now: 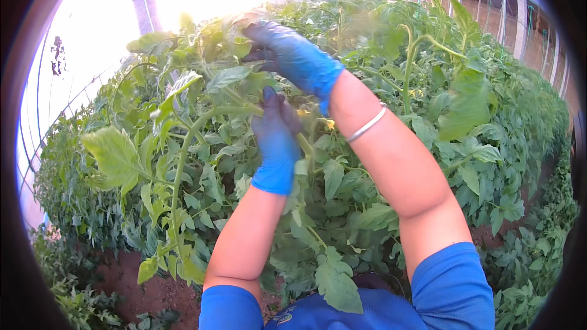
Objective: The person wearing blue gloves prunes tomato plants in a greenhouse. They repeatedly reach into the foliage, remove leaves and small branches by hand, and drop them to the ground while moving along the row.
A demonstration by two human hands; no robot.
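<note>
My left hand (pixel 275 140), in a blue glove with dark-stained fingers, is closed around a thick green tomato stem (pixel 215 112). The stem comes out of the fist on the left and bends downward, bearing leaves (pixel 114 153). Higher up, my right hand (pixel 291 57), gloved the same way, reaches left over the plant top. Its curled fingers are among blurred leaves (pixel 227 78), and whether they grip anything is unclear. Small yellow tomato flowers (pixel 329 123) show just below the right wrist. A silver bangle (pixel 367 123) circles the right forearm.
Dense tomato foliage (pixel 500 101) surrounds my arms. Another bent stem (pixel 408 68) rises at the right. Behind stand a pale post (pixel 143 0) and several upright supports with strings before a brown wall (pixel 486 9). Bare soil (pixel 146 293) shows at lower left.
</note>
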